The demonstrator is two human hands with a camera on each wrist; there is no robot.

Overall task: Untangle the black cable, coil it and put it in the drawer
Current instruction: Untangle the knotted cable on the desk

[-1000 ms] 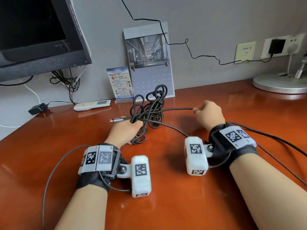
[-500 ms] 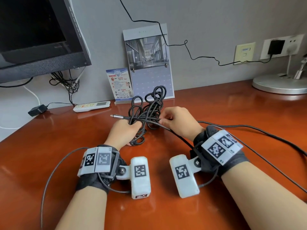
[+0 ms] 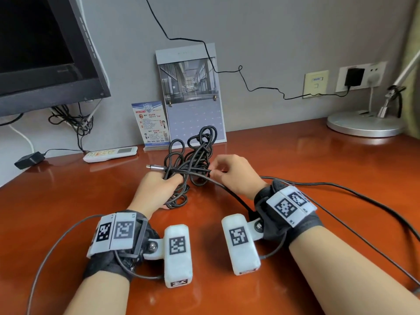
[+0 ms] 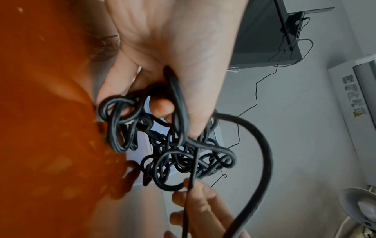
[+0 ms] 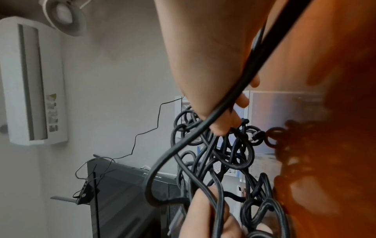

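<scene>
The black cable (image 3: 195, 155) is a knotted tangle standing on the orange-brown desk (image 3: 318, 167), its metal plug (image 3: 154, 168) sticking out to the left. My left hand (image 3: 175, 178) grips a bundle of strands at the tangle's near side. My right hand (image 3: 213, 171) pinches a single strand just right of the tangle, and that strand trails back under my right wrist. In the left wrist view my left hand (image 4: 173, 112) curls round loops of the cable (image 4: 183, 157). The right wrist view shows the right hand (image 5: 223, 125) at the knot (image 5: 230, 161). No drawer shows.
A monitor (image 3: 45, 53) hangs at the back left, with a power adapter (image 3: 29, 159) and a white remote (image 3: 110, 153) below it. A calendar (image 3: 191, 94) and a leaflet stand (image 3: 151, 123) lean on the wall behind the tangle. A lamp base (image 3: 363, 123) sits at the back right.
My right hand, which held a stretched strand out to the right, has come back left and now pinches the strand close to the tangle. The left hand has stayed put.
</scene>
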